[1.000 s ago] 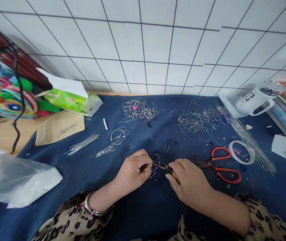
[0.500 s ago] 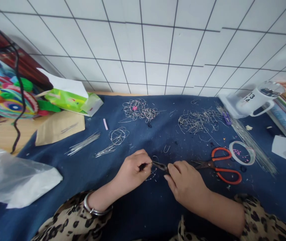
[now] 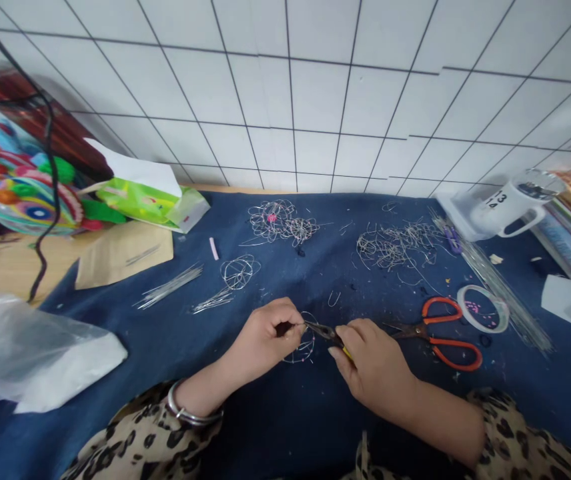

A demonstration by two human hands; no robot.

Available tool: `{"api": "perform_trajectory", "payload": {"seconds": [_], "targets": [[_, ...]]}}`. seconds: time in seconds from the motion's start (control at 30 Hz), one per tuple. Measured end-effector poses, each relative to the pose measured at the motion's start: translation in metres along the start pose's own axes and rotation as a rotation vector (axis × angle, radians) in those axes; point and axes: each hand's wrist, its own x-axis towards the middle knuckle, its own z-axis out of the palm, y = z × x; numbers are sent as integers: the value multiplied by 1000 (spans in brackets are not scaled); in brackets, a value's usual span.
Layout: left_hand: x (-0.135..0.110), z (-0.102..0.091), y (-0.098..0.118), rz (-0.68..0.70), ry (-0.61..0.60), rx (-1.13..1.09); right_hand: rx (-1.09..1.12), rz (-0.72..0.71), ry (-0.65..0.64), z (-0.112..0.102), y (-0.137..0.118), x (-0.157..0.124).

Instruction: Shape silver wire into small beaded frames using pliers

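My right hand [image 3: 373, 353] is closed around needle-nose pliers [image 3: 324, 331], with a bit of yellow handle showing under the fingers. The jaws point left and meet the fingertips of my left hand [image 3: 275, 333]. Those fingers pinch a thin wire piece, mostly hidden by the hand. A loop of fine wire with small pinkish beads [image 3: 306, 352] hangs just below the plier jaws and behind my left hand. Red-handled scissors [image 3: 433, 331] lie to the right of my right hand. A small bent wire [image 3: 334, 298] rests above the pliers.
Tangled wire heaps [image 3: 398, 245] and wire rings [image 3: 240, 272] lie on the blue cloth [image 3: 265, 420]. Straight wires [image 3: 170, 287] sit at left. A round dish of pink beads [image 3: 483, 309], a white mug [image 3: 520, 203] and long wires are at right. A plastic bag [image 3: 45, 353] lies left.
The view has shifted slightly. The pliers have turned a little in my right hand, showing the yellow handle, and more of the beaded wire loop shows below the jaws.
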Motion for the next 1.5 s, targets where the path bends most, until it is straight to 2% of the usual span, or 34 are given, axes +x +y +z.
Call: {"api": "perform_trajectory", "payload": {"seconds": [0.23, 0.57, 0.83, 1.07, 1.33, 1.5], "targets": [[2, -2, -2, 6, -25, -31, 22, -33, 13, 0, 4, 2], [4, -7, -2, -117, -140, -171, -67, -104, 23, 2, 9, 2], [5, -10, -3, -143, -181, -234, 92, -36, -42, -1, 11, 3], [5, -11, -3, -114, -169, -210, 215, 37, -99, -1, 11, 3], [6, -15, -2, -54, -170, -223, 283, 39, -101, -1, 12, 3], [6, -13, -3, -65, -113, -231, 278, 22, -119, 0, 12, 3]]}}
